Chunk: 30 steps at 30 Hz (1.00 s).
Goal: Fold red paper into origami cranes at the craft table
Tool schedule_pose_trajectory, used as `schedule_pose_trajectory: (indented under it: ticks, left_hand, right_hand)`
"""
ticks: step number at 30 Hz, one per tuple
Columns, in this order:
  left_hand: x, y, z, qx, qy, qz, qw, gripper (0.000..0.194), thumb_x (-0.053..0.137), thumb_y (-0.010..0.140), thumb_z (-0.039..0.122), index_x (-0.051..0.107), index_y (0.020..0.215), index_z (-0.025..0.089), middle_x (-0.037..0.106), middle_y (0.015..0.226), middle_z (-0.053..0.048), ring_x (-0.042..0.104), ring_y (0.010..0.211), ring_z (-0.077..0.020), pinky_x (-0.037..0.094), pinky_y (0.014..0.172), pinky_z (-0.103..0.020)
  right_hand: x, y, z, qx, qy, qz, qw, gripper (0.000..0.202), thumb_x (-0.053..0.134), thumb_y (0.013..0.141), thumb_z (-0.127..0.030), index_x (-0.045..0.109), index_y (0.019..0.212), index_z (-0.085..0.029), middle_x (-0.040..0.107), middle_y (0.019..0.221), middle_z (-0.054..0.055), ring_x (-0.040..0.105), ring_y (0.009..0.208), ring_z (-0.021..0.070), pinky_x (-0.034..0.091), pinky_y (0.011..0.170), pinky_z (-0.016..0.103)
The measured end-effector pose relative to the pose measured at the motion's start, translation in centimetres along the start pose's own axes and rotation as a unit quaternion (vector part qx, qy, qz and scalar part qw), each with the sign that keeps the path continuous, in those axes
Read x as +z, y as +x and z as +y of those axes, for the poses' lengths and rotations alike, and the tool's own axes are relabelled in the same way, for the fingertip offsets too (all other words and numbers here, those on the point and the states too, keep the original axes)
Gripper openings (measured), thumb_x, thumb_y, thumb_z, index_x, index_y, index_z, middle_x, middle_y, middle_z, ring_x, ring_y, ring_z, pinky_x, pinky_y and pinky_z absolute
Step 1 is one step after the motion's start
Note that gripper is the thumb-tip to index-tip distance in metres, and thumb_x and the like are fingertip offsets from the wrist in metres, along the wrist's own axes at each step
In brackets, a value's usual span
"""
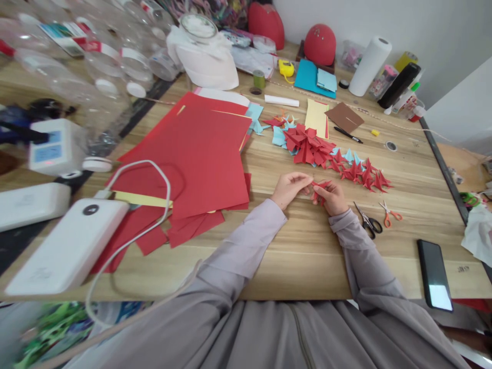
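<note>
Between my two hands is a small folded red paper piece [320, 190], partly hidden by my fingers. My left hand [291, 188] pinches its left end with thumb and fingertips. At the other end, my right hand [332, 197] grips it between thumb and curled fingers. Just beyond my hands lies a pile of red origami cranes [309, 146], trailing off to the right, with light blue folded cranes [351, 156] among them. Large red paper sheets [203, 154] are stacked to the left, and smaller red paper pieces [196, 228] lie in front of them.
Black-handled scissors [369, 221] and orange-handled scissors [389, 212] lie right of my right hand, near a phone [435, 274]. A white power bank [69, 246] with a looped cable [167, 184] sits at left. Plastic bottles [103, 61] crowd the back left; a paper roll [369, 66] stands behind.
</note>
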<state>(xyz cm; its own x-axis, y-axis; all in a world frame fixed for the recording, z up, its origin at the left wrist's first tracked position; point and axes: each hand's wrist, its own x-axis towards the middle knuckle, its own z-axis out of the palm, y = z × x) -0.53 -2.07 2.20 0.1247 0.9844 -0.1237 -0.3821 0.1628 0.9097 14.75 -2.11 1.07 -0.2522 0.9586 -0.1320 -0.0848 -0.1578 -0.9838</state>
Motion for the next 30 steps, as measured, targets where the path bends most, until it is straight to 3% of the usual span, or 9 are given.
schedule_pose_trajectory:
  ticks: [5,18,24,26,30]
  left_hand:
    - [0.27,-0.14,-0.44,-0.013,0.03,0.006,0.999,0.03,0.08,0.052,0.034,0.065,0.066,0.012,0.061,0.053,0.0,0.053,0.047,-0.0088,0.043,0.051,-0.023]
    - [0.0,-0.17,-0.33,-0.005,0.008,-0.051,0.999,0.031,0.074,0.064,0.041,0.064,0.063,0.011,0.061,0.054,-0.002,0.055,0.049,-0.01,0.044,0.053,-0.024]
    - [-0.06,-0.13,-0.44,-0.036,-0.029,-0.057,0.997,0.034,0.069,0.071,0.043,0.061,0.064,0.01,0.06,0.053,-0.003,0.056,0.05,-0.0099,0.045,0.054,-0.023]
    - [-0.13,-0.07,-0.42,-0.035,-0.051,-0.049,0.997,0.033,0.067,0.073,0.042,0.061,0.066,0.01,0.06,0.056,-0.003,0.057,0.051,-0.0101,0.045,0.054,-0.023]
    - [-0.21,0.17,-0.38,0.001,-0.067,0.016,0.998,0.031,0.068,0.072,0.042,0.061,0.069,0.011,0.06,0.06,-0.001,0.055,0.049,-0.0078,0.044,0.051,-0.022]
  right_hand:
    - [-0.02,-0.06,-0.01,-0.009,-0.023,-0.012,1.0,0.03,0.071,0.069,-0.043,0.058,0.075,-0.017,0.066,0.054,-0.001,0.056,0.039,0.0096,0.035,0.033,0.017]
    - [0.09,-0.04,-0.19,0.006,0.028,-0.015,0.999,0.029,0.074,0.067,-0.041,0.06,0.074,-0.017,0.065,0.052,-0.001,0.055,0.037,0.0098,0.037,0.035,0.019]
    - [0.32,-0.04,-0.33,0.007,0.046,0.008,0.999,0.031,0.076,0.064,-0.041,0.059,0.073,-0.017,0.065,0.05,-0.002,0.054,0.036,0.0102,0.038,0.034,0.019]
    - [0.32,-0.05,-0.32,0.006,0.044,0.007,0.999,0.03,0.076,0.064,-0.04,0.058,0.072,-0.017,0.065,0.05,-0.002,0.055,0.036,0.0105,0.038,0.034,0.019]
    - [0.13,-0.03,-0.08,-0.005,0.042,-0.007,0.999,0.026,0.074,0.068,-0.038,0.059,0.073,-0.017,0.066,0.053,-0.001,0.056,0.037,0.0101,0.041,0.037,0.02]
